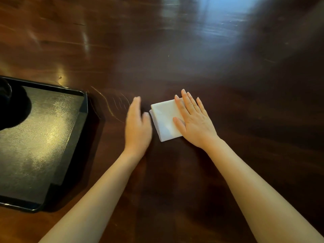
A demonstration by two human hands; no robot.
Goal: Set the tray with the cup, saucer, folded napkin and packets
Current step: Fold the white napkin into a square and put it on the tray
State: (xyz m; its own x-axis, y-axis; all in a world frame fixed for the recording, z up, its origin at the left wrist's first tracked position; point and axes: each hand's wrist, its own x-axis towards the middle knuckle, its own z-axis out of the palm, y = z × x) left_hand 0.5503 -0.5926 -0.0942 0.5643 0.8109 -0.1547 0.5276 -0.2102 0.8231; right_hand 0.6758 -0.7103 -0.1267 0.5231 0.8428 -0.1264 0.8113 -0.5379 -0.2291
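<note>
Dark polished wooden table (228, 85). The right hand (194, 120) lies flat and open on the folded white napkin (164, 120), pressing rather than gripping it; the left hand (138, 127), open and blurred, holds nothing just beside it. The black tray (70, 137) carries a dark object, possibly the cup; the napkin is not yet placed and no packets are visible.

Dark polished wooden table (192, 58), visible grain, faint scratches, bluish light glare at far end

Napkin (164, 118) right of tray (82, 118)
</note>
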